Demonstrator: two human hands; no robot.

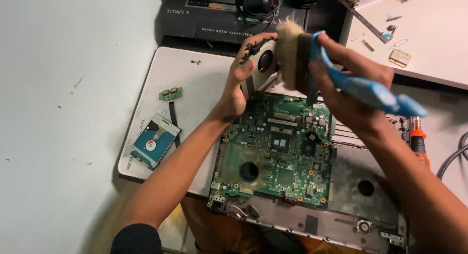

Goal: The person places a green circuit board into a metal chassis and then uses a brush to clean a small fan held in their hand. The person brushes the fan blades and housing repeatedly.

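Lying across the middle of the view is one grey laptop shell (351, 185), and one green board (278, 156) sits in it, below both hands

One white laptop lid (195, 88) lies to the left under the left forearm, with pale lettering along its left edge. One dark box (204, 20) stands at the top with white lettering on its front; I leave the words unread

Left hand (236, 83) has its fingers clamped on one fan (265, 63), a pale housing with a dark round hub, held tilted above the board's top edge. Right hand (341, 83) has its fingers closed round the blue handle of one brush (292, 54), whose tan bristles touch the fan's right side

One drive (155, 145) lies on the lid's lower left, bearing a blue and white label with a round mark. One orange and black tool (418, 144) lies right of the shell. One small green card (170, 93) lies above the drive, and one beige card (401, 57) lies on the white table (438, 29) top right
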